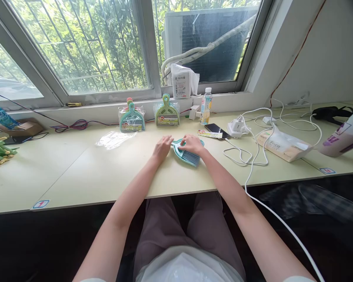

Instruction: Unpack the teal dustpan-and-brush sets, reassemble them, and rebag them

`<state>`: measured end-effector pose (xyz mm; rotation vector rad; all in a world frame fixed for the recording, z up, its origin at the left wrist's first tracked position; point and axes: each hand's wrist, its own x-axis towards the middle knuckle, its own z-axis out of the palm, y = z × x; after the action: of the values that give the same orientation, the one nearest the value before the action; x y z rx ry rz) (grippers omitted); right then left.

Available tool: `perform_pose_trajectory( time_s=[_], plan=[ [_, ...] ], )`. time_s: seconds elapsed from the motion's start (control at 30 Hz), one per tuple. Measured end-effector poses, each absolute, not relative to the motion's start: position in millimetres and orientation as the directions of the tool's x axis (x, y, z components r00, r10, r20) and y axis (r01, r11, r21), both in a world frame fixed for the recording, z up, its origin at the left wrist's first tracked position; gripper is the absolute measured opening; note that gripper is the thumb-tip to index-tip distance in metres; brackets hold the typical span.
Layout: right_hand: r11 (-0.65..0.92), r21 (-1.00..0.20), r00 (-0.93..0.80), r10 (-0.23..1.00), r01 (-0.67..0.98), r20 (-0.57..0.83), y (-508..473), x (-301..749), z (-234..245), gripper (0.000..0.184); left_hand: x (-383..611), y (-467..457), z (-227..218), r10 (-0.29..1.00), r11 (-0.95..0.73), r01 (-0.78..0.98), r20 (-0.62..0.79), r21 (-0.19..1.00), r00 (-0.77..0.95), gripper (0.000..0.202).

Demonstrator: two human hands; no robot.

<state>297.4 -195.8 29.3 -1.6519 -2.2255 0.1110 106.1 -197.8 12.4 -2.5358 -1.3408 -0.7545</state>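
Centrally, a teal brush and dustpan set [187,153] lies flat on the pale table [85,172], near its front edge. Right hand [191,143]: rests on top of the set, fingers curled over its upper part, grasping it. Left hand [162,147]: lies just beside the handle end of the set, fingers bent and touching the handle; whether it grips cannot be told. Behind, two packaged dustpan sets, teal [131,118] and green [167,112], lean upright against the window ledge. An empty clear wrapper [114,139] lies left of the hands. A phone [217,129], a small bottle [206,106] and white cables [254,152] lie to the right.
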Motion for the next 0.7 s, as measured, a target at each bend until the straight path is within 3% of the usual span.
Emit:
perform_pose_trajectory(
  time_s=[0.07,0.13,0.17,0.23,0.3,0.37,0.53,0.6,0.7],
  plan=[
    [0.269,-0.376,-0.157,0.940,0.887,0.302,-195.3,293.2,27.4,0.026,106.7,-194.4,15.5,0.744,-0.528,0.761,0.638,0.378,0.200,0.049],
    [0.223,-0.483,-0.021,0.921,0.847,0.388,-195.3,287.5,27.3,0.031,108.6,-192.6,19.2,0.840,-0.467,0.520,0.542,0.715,0.010,0.049],
    [0.211,-0.520,0.035,0.905,0.827,0.423,-195.3,284.7,27.8,0.034,110.1,-193.0,20.4,0.903,-0.408,0.354,0.430,0.841,0.018,0.046],
    [0.219,-0.560,0.075,0.888,0.799,0.454,-194.2,281.2,29.4,0.035,113.9,-196.1,20.1,0.954,-0.239,0.072,0.221,0.968,0.202,0.042],
    [0.251,-0.580,0.037,0.898,0.775,0.438,-190.9,283.8,30.7,0.035,118.1,-200.1,16.9,0.922,-0.091,-0.064,0.109,0.994,0.372,0.044],
    [0.246,-0.598,0.044,0.903,0.763,0.427,-185.0,295.2,29.8,0.038,120.8,-201.5,13.2,0.912,0.011,-0.115,0.037,0.993,0.408,0.046],
    [-0.020,-0.521,0.303,0.832,0.853,0.465,-169.5,343.4,10.0,0.046,110.3,-187.1,12.4,0.989,0.097,-0.255,-0.065,0.962,0.131,0.033],
    [-0.069,-0.451,0.249,0.903,0.890,0.351,-166.6,353.1,0.0,0.051,100.9,-180.2,14.0,0.998,0.067,-0.322,-0.059,0.944,0.034,0.027],
    [0.030,-0.395,0.062,0.974,0.918,0.219,-166.2,347.5,-6.0,0.044,88.4,-174.0,14.6,0.999,0.008,-0.364,-0.019,0.931,-0.026,0.026]
  ],
)
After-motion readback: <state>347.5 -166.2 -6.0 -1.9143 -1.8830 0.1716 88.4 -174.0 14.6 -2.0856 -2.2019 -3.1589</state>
